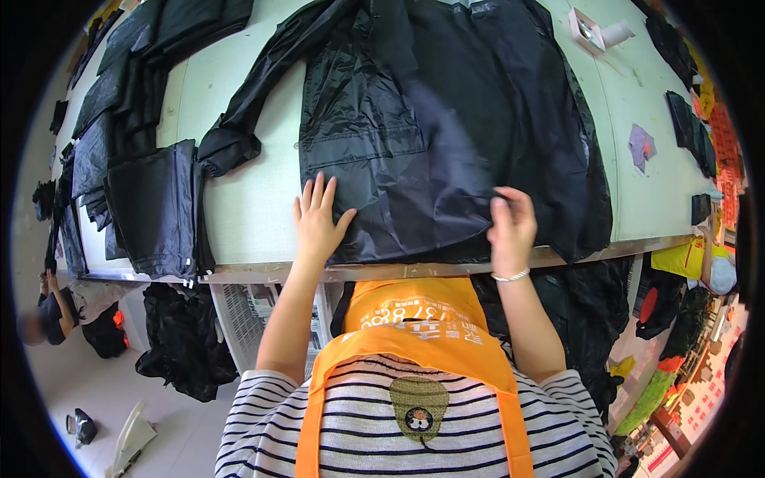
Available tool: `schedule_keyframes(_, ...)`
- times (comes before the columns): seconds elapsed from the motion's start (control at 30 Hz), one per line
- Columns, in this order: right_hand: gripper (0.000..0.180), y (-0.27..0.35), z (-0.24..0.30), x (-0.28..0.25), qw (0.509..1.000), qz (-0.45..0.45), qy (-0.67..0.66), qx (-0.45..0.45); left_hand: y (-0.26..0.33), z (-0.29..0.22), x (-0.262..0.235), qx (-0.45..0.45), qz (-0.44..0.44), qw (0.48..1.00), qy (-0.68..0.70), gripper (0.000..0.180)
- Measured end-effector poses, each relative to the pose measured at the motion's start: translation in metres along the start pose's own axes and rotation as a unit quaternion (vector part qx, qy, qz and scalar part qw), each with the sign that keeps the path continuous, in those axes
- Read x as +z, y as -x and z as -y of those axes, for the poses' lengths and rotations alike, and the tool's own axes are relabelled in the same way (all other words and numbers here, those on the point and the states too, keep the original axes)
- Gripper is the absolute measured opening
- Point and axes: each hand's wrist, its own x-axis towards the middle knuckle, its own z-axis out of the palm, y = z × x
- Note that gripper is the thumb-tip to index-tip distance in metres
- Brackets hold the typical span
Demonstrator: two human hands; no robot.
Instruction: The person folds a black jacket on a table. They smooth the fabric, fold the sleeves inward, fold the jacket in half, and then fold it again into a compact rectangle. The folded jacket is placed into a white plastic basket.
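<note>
A black jacket (366,119) of thin, shiny cloth lies spread over the pale table in front of me, its hem near the table's front edge. One sleeve (247,107) stretches out to the left. My left hand (318,219) rests flat on the jacket's lower left part, fingers spread, just below a pocket flap (366,149). With thumb and fingers pinched, my right hand (511,227) grips the front edge of the jacket near the hem. That front panel looks partly lifted and slightly blurred. A bracelet circles my right wrist.
Folded black garments (151,211) are piled along the table's left side. At the far right stand a small pink box (587,33) and a white roll (617,33); a grey cloth scrap (640,147) lies nearer. Dark garments (185,338) hang below the table. Other people are at both sides.
</note>
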Motion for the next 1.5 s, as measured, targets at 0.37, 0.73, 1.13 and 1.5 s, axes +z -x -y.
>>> schedule_keyframes(0.37, 0.007, 0.012, -0.142, -0.122, 0.98, -0.017, 0.139, 0.14, 0.034, 0.008, 0.023, -0.025, 0.019, 0.999, -0.035, 0.07)
schedule_keyframes(0.73, 0.013, 0.054, -0.16, -0.225, 0.971, -0.006, 0.137, 0.195, 0.045, 0.014, 0.031, -0.017, -0.023, 0.998, 0.053, 0.059)
schedule_keyframes(1.13, 0.013, 0.053, -0.096, -0.167, 0.976, 0.01, 0.215, 0.003, -0.097, 0.06, -0.035, -0.06, -0.25, 0.96, 0.109, 0.041)
schedule_keyframes(1.5, 0.011, 0.038, -0.055, -0.122, 0.948, 0.096, -0.002, 0.303, 0.05, -0.223, 0.048, -0.27, 0.58, 0.486, 0.596, 0.037)
